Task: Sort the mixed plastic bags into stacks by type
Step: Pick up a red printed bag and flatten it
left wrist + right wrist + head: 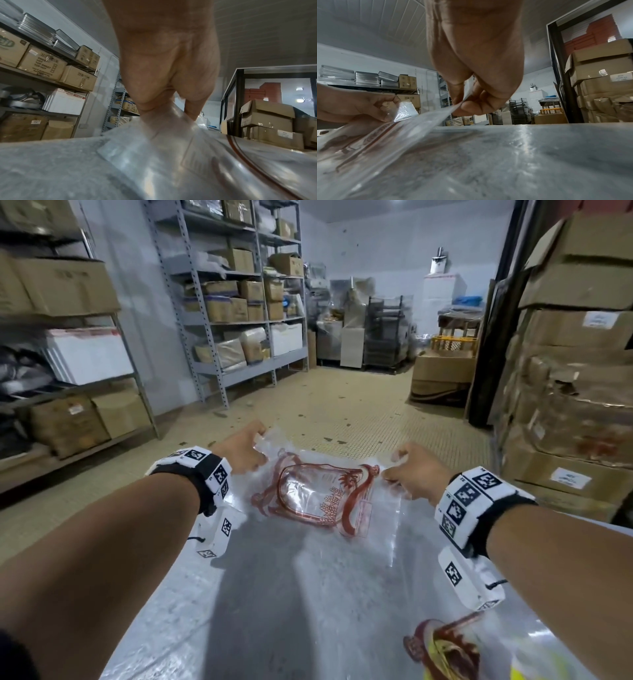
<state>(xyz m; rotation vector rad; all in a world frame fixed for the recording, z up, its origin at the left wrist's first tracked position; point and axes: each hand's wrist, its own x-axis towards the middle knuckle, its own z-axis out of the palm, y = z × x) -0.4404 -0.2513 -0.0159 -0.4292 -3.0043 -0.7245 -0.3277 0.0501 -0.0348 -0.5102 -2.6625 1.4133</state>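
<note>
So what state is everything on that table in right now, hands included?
Left hand: pinching the bag's far left corner.
Right hand: pinching the bag's far right corner.
Red-printed clear bag: spread over the table, far edge lifted.
Yellow and red bag: lying on the table, untouched.
Table: under clear plastic.

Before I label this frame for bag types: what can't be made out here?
- Red print on the clear bag: too blurred to read in any view.
- Yellow and red bag: cut off by the head view's bottom edge.
- Left hand fingertips: hidden behind the bag's plastic in the left wrist view.
- Stacks: none visible.
</note>
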